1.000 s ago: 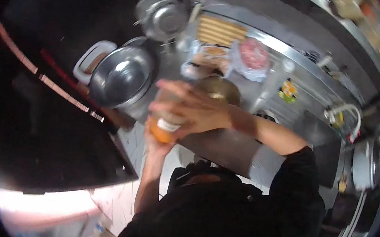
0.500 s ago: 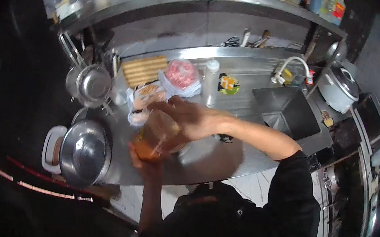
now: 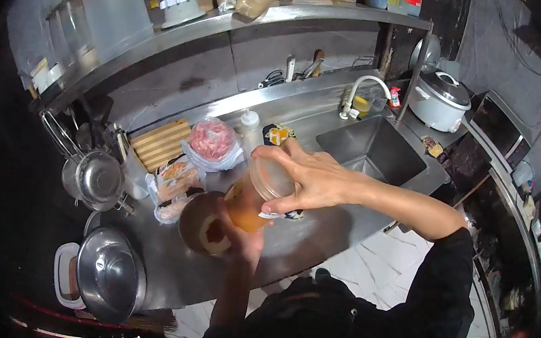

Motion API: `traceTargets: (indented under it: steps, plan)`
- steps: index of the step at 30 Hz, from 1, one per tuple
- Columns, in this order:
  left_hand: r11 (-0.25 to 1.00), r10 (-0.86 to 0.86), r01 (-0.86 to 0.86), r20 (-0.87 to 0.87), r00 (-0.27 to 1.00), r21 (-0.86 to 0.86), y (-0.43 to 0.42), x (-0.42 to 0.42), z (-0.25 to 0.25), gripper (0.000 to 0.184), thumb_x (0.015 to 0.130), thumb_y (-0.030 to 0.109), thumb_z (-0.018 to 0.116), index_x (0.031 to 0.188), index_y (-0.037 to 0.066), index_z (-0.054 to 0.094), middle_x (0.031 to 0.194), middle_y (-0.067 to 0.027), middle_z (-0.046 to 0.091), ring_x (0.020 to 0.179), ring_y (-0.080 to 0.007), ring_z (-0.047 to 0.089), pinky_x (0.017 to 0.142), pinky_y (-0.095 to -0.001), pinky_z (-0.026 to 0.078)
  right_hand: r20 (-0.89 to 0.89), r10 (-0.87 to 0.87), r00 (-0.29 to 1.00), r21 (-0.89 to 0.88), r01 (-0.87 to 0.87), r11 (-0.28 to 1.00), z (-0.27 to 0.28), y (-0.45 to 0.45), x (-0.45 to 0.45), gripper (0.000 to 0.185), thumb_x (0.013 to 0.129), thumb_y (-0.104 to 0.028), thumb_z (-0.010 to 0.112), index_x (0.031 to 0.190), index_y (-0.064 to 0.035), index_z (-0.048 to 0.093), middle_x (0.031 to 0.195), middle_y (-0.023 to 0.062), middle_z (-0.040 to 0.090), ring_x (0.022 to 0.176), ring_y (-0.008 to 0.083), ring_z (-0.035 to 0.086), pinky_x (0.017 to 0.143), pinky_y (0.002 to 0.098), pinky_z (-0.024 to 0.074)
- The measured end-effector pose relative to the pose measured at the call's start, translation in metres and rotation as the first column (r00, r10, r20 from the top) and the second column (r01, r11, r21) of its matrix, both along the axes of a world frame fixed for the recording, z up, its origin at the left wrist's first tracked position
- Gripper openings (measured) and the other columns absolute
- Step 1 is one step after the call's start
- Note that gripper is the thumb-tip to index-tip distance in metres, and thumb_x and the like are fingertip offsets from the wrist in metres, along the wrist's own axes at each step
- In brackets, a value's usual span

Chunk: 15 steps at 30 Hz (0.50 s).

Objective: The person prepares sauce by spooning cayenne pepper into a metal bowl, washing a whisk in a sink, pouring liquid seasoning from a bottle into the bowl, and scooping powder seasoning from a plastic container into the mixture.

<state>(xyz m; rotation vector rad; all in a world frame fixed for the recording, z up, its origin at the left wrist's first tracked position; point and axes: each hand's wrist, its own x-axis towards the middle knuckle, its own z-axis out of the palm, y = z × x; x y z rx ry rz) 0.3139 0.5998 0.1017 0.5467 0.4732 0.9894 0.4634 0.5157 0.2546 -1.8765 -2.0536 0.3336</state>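
Observation:
A clear jar with orange contents is held tilted above the counter. My left hand wraps round its lower part. From the right, my right hand grips the round translucent lid at the jar's top, thumb on the near side and fingers on the far side. Whether the lid is tight or loose I cannot tell. Beneath and left of the jar stands a bowl with a reddish-brown patch of something inside, partly hidden by my left hand and the jar.
Bagged pink minced meat, a second bag of food, a striped wooden board and a squeeze bottle stand behind. A large steel pot is at left, a sink at right. A loaded shelf overhangs the counter.
The jar has tilted and come clear of the bowl, which now shows below it. My right hand has moved from over the jar to grip its lid. The camera view has shifted.

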Motion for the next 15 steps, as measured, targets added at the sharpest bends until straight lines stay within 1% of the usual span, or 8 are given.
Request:
traceTargets:
  steps: [3,6,9,12,15]
  plan:
    - [0.994,-0.084,0.087,0.035,0.996,-0.073,-0.010,0.028,0.005,0.064,0.088,0.064,0.035,0.127,0.014,0.046,0.112,-0.0061,0.058,0.093,-0.0223,0.061,0.050,-0.0359,0.048,0.008,-0.020,1.000,-0.021,0.020,1.000,0.006,-0.010,0.024,0.088,0.070,-0.070,0.061,0.141,-0.0282,0.031,0.120,0.0293,0.041,0.105,0.0442,0.054,0.081,0.0484,0.0447]
    - [0.981,-0.179,0.178,-0.014,0.984,-0.080,-0.020,0.054,0.018,0.061,0.089,0.062,0.033,0.125,0.015,0.047,0.111,-0.0060,0.058,0.090,-0.0230,0.061,0.048,-0.0359,0.048,0.068,0.023,0.997,0.015,-0.024,1.000,0.007,-0.027,0.055,0.084,0.071,-0.069,0.062,0.139,-0.0299,0.034,0.119,0.0275,0.042,0.104,0.0428,0.055,0.080,0.0487,0.0452]
    - [0.900,-0.434,0.436,0.105,0.895,0.002,-0.014,0.091,0.003,0.059,0.089,0.061,0.032,0.124,0.016,0.048,0.113,-0.0050,0.058,0.092,-0.0232,0.061,0.050,-0.0372,0.047,0.158,0.093,0.983,0.093,-0.108,0.990,0.006,-0.042,0.094,0.080,0.070,-0.066,0.063,0.137,-0.0300,0.038,0.116,0.0257,0.043,0.102,0.0427,0.056,0.078,0.0501,0.0466]
    - [0.837,-0.528,0.527,-0.033,0.848,0.150,-0.022,0.136,-0.009,0.059,0.089,0.062,0.030,0.125,0.017,0.048,0.113,-0.0040,0.058,0.092,-0.0241,0.060,0.053,-0.0380,0.047,0.347,0.177,0.921,0.148,-0.241,0.959,0.008,-0.054,0.138,0.079,0.068,-0.061,0.069,0.134,-0.0248,0.044,0.106,0.0181,0.044,0.097,0.0373,0.054,0.071,0.0456,0.0466]
    - [0.889,-0.458,0.449,0.126,0.880,0.091,-0.037,0.195,0.004,0.062,0.089,0.063,0.031,0.128,0.018,0.046,0.116,-0.0034,0.056,0.097,-0.0246,0.058,0.061,-0.0405,0.047,0.225,0.040,0.973,0.096,-0.063,0.993,0.028,-0.067,0.185,0.080,0.067,-0.061,0.070,0.134,-0.0246,0.044,0.105,0.0201,0.045,0.094,0.0388,0.055,0.070,0.0464,0.0478]
